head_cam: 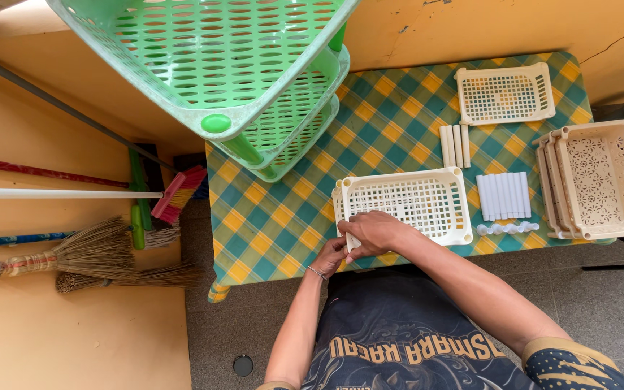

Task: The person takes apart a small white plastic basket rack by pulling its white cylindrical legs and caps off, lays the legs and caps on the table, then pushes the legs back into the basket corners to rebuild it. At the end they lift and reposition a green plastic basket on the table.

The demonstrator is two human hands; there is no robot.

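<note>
Head view shows our right hand [371, 232] closed over the near left corner of a cream basket tray [406, 204] on the checked counter [283, 217]; our left hand [328, 256] pinches that corner from below. White tubes [503, 196] lie right.

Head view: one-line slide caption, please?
Both hands, left hand and right hand, grip a cream basket tray's corner on a checkered table.

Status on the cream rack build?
Done: nothing cream is stacked yet; only the green three-tier plastic rack stands assembled. In hand: left hand and right hand grip the near-left corner of the cream perforated tray. Left: white plastic tubes, small white caps, spare cream trays lie unused.
</note>
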